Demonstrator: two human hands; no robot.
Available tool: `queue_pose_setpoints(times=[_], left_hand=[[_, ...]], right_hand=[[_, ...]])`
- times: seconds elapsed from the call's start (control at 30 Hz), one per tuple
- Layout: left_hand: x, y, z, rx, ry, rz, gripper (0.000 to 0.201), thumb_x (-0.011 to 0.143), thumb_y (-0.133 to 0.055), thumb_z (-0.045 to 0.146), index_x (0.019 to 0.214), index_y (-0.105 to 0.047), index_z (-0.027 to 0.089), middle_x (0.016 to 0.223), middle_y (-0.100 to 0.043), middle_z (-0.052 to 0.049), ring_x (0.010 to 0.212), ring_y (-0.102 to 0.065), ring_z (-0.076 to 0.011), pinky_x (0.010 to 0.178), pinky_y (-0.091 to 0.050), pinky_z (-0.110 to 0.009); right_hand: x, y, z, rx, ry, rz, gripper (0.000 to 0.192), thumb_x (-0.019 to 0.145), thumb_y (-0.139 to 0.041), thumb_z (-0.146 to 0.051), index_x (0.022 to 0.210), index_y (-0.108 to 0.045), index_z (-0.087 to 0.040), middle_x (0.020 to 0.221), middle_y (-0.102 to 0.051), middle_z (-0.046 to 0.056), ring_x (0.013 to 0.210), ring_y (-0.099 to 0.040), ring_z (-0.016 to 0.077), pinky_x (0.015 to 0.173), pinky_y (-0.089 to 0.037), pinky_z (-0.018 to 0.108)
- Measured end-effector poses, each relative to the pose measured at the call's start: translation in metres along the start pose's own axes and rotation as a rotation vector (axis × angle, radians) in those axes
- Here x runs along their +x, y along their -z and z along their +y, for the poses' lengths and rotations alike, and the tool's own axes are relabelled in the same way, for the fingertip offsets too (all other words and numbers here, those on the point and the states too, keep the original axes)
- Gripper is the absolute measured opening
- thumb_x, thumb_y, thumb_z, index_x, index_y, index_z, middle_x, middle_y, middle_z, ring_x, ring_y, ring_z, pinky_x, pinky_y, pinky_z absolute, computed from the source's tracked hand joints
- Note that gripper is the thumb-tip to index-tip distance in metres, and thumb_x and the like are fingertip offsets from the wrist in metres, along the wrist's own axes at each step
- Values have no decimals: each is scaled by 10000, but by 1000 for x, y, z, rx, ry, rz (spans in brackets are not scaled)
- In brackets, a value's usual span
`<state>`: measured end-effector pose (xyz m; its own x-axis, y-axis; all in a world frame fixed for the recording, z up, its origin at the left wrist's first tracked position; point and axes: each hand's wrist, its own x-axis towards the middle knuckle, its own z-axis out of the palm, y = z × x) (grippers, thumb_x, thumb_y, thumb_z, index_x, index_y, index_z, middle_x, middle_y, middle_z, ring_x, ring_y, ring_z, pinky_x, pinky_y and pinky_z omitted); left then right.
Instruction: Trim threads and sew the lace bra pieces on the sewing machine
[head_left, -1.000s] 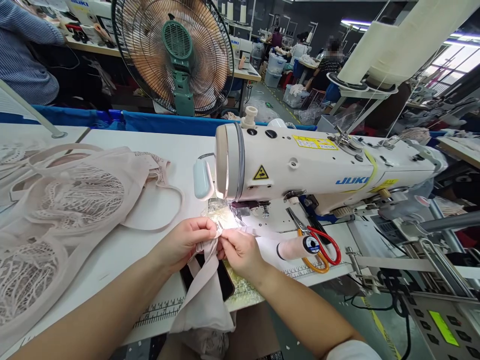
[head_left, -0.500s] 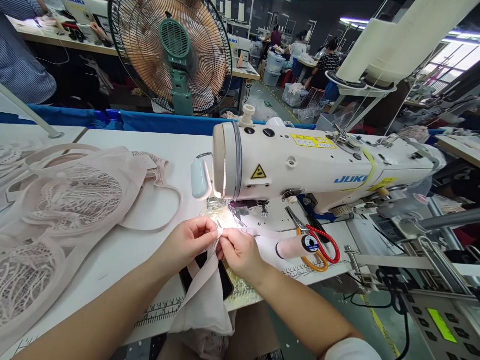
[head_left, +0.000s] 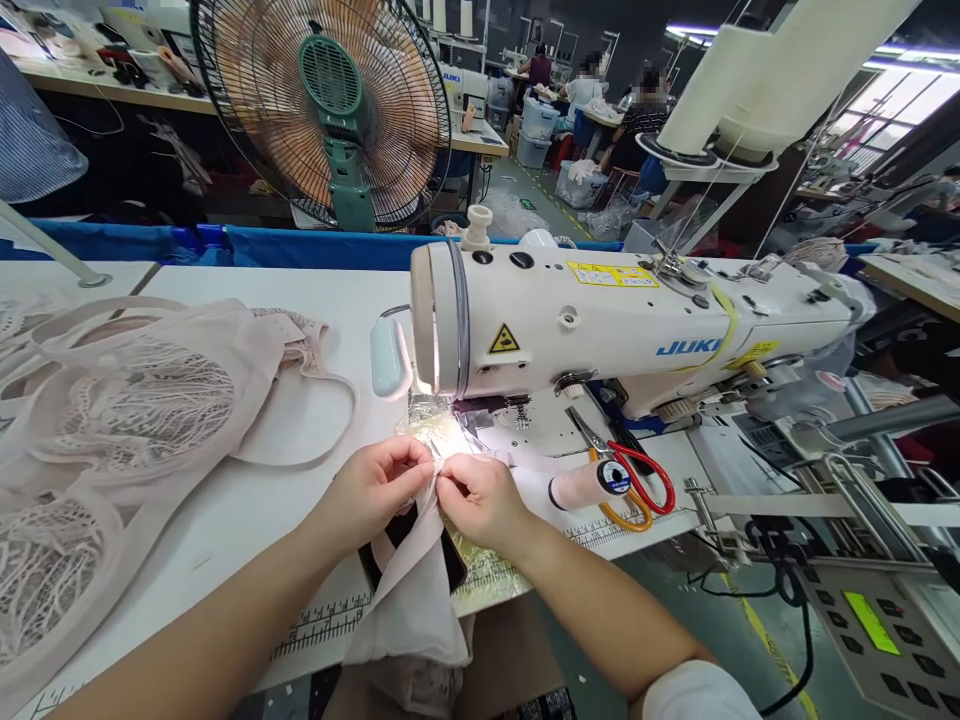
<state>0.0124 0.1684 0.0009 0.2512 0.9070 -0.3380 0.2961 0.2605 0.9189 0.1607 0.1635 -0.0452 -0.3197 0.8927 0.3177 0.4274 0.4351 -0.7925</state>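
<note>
In front of the sewing machine (head_left: 540, 320), my left hand (head_left: 382, 490) and my right hand (head_left: 480, 500) meet, fingertips almost touching. Both pinch the edge of a pale pink bra (head_left: 412, 600), whose cloth hangs from my fingers over the table's front edge. The exact bit between the fingertips is too small to make out. Under the cloth lies a dark phone (head_left: 454, 565), partly hidden. A pale strap runs from my right hand towards the thread spool (head_left: 581, 487). The machine's lamp lights the needle area just beyond my hands.
More pale lace bras (head_left: 150, 400) are heaped on the left of the white table (head_left: 217, 560). Red-handled scissors (head_left: 645, 480) lie behind the spool, over an orange-handled pair. A large fan (head_left: 330, 110) stands beyond the table. A control panel (head_left: 870, 620) sits at lower right.
The whole view has shifted a little, so the machine and fan appear further left. My hands keep the same pinch on the bra, nearly still.
</note>
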Motion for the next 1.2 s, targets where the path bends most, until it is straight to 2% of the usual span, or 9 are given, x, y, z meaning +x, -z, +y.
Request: queue_pose_setpoints(times=[0.13,0.27,0.4,0.57,0.67,0.77,0.87,1.0,1.2], left_hand=[[2,-3,-4,140,-60,75,263,695,-523,394,700,-531,131,644,-518,-4,580,-435,-70,536,-336,-149],[4,-2,-7,338,-157,148,284,639,-598,396,764,-584,142,710,-575,-25,639,-473,-100,580,-346,-163],[2,-1,-2,374,-181,104,222,684,-547,359,705,-610,147,723,-589,-28,669,-478,-107,600,-336,-158],[-1,1,7,222,-35,18,282,690,-508,382,563,-486,131,542,-442,8,538,-357,-68,516,-265,-157],[-1,1,6,201,-23,13,282,688,-499,377,563,-448,128,527,-382,18,523,-319,-57,502,-242,-151],[0,4,0,189,-13,-24,292,710,-484,392,599,-453,124,561,-369,19,538,-312,-48,511,-244,-138],[2,7,-6,98,38,-102,317,725,-481,428,642,-456,123,582,-342,22,533,-279,-39,495,-227,-132],[5,10,-9,7,89,-171,332,716,-504,454,686,-471,125,589,-337,25,517,-260,-31,471,-202,-130],[5,7,-3,76,29,-134,275,708,-532,384,661,-502,115,573,-396,21,534,-316,-33,488,-250,-123]], right_hand=[[2,4,-3,105,-182,-68,152,752,-431,-209,617,-489,-172,547,-553,-21,521,-479,89,537,-374,199],[4,12,-4,159,-343,-118,116,730,-469,-182,619,-497,-167,510,-554,-42,469,-475,75,499,-372,181],[4,20,-4,219,-324,-153,92,723,-497,-199,645,-529,-164,575,-587,-40,505,-485,68,509,-376,169],[4,27,-1,175,-279,67,130,748,-494,-264,690,-546,-160,650,-527,-16,545,-444,73,527,-367,183],[5,25,0,132,-212,54,153,722,-556,-312,738,-581,-162,770,-525,1,514,-398,55,561,-383,204],[6,20,-2,99,-285,-65,183,666,-628,-295,786,-593,-162,651,-498,-23,515,-408,68,588,-385,222],[7,19,-5,115,-375,-112,124,674,-616,-257,736,-584,-154,534,-431,-46,526,-426,82,554,-362,209],[6,22,-6,130,-330,-75,110,685,-597,-257,719,-575,-155,511,-397,-58,490,-392,69,519,-337,196],[4,23,-5,72,-231,7,94,681,-601,-233,670,-549,-156,496,-373,-59,506,-400,72,525,-331,189]])
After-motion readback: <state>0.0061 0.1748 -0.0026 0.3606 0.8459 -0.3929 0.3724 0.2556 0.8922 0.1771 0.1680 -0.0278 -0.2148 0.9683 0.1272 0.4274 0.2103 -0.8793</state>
